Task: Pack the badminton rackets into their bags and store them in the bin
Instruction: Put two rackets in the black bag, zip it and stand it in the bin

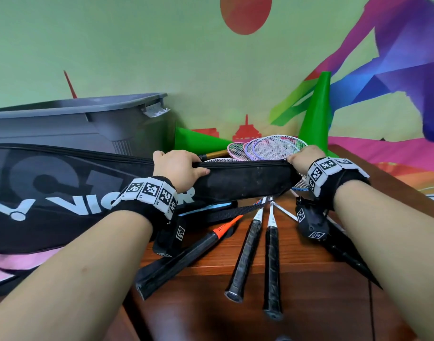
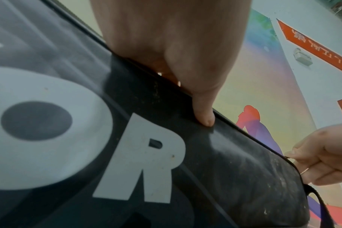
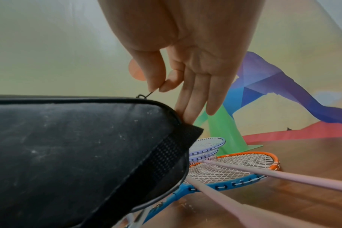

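A long black racket bag [image 1: 245, 182] with white VICTOR lettering lies across the brown table [image 1: 309, 279]. My left hand [image 1: 177, 168] grips its top edge, thumb pressed on the front face [image 2: 204, 118]. My right hand [image 1: 303, 156] pinches the small zipper pull [image 3: 146, 95] at the bag's narrow right end between thumb and forefinger. Several loose rackets lie beyond and under the bag: pink and purple heads [image 1: 272, 147], an orange-and-blue head [image 3: 234, 168], black handles [image 1: 272, 269] fanned toward me. A grey bin [image 1: 75, 121] stands at the back left.
Two green cones stand behind the rackets: one upright [image 1: 317, 116], one lying on its side [image 1: 198, 141]. A painted wall closes the back. A pink bag [image 1: 11, 267] lies under the black one at left. The table's right edge [image 1: 393, 183] runs diagonally.
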